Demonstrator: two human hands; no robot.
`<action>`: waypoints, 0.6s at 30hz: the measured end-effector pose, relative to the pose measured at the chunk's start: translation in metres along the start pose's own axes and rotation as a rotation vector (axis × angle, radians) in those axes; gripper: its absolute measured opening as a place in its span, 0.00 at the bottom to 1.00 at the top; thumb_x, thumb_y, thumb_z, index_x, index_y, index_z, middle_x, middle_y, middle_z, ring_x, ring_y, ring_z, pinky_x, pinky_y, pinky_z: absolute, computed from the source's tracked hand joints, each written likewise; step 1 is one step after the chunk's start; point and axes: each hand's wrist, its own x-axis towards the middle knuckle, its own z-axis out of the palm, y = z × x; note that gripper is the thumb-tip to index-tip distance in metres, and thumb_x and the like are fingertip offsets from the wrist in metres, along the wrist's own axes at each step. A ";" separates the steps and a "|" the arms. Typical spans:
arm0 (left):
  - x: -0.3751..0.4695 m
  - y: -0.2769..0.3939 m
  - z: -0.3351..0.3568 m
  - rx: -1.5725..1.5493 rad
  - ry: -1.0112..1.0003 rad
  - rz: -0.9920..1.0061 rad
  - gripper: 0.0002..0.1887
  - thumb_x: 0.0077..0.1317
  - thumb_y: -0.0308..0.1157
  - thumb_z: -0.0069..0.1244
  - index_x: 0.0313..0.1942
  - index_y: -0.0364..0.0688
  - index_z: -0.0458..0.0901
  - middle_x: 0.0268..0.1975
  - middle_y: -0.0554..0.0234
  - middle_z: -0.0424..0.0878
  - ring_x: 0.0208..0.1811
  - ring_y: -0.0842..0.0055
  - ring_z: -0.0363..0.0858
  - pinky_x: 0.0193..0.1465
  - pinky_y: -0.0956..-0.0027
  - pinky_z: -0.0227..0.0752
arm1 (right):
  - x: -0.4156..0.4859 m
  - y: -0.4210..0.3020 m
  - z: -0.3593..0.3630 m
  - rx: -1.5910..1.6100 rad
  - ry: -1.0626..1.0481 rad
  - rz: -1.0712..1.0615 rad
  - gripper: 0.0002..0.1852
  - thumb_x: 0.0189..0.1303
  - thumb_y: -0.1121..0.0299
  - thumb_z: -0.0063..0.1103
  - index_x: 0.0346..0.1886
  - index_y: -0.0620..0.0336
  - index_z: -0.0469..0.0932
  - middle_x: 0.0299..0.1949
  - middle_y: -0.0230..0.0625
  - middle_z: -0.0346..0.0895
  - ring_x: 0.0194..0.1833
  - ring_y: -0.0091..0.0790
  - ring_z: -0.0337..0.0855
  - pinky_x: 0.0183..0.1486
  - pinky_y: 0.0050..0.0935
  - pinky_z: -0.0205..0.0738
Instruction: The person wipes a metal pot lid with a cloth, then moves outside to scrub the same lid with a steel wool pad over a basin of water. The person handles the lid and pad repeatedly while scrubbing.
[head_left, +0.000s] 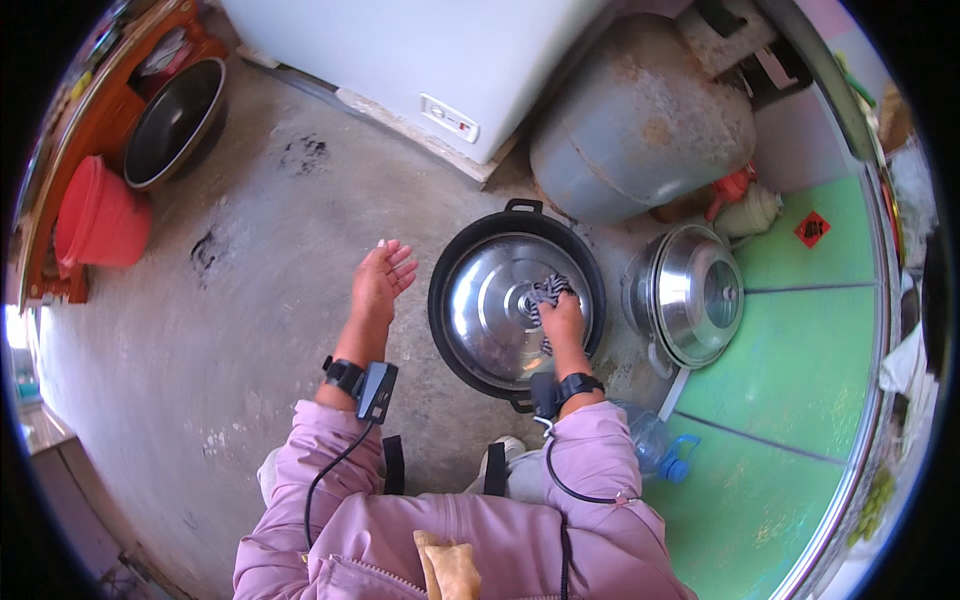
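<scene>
On the concrete floor before me sits a wide black pan (442, 341) with two loop handles. A shiny domed metal lid (480, 292) lies within its rim. My right hand (564, 319) grips a crumpled black-and-white striped cloth (551, 291) at the right of the lid's centre, and the cloth covers part of the lid's knob. Left of the pan, my left hand (384, 274) is held in the air, holding nothing, its fingers extended and slightly apart.
A lidded metal pot (694, 296) stands right of the pan, near green wall panels (795, 352). A plastic bottle (652, 442) lies by my right arm. Beyond are a gas cylinder (637, 127) and a white appliance (420, 67). A red bucket (112, 217) and dark basin (176, 124) are at left.
</scene>
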 end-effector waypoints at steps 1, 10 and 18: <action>-0.005 0.008 -0.006 -0.013 0.011 0.025 0.19 0.68 0.46 0.39 0.49 0.41 0.72 0.46 0.59 0.79 0.44 0.68 0.79 0.46 0.66 0.72 | -0.009 -0.007 0.006 -0.069 0.043 -0.056 0.23 0.48 0.58 0.59 0.47 0.59 0.74 0.52 0.48 0.69 0.53 0.47 0.73 0.51 0.44 0.70; -0.023 0.009 -0.056 0.087 0.168 0.080 0.21 0.66 0.43 0.41 0.52 0.37 0.71 0.46 0.56 0.79 0.43 0.68 0.80 0.44 0.69 0.74 | -0.005 -0.023 0.031 -0.219 0.018 -0.145 0.24 0.47 0.59 0.66 0.47 0.56 0.71 0.47 0.47 0.69 0.48 0.47 0.75 0.48 0.42 0.73; -0.028 -0.004 -0.060 0.158 0.184 0.062 0.21 0.66 0.46 0.41 0.51 0.40 0.71 0.46 0.60 0.79 0.43 0.70 0.79 0.44 0.68 0.73 | 0.001 -0.012 0.011 -0.082 0.194 -0.155 0.23 0.39 0.60 0.67 0.40 0.59 0.75 0.40 0.50 0.75 0.45 0.50 0.76 0.45 0.42 0.73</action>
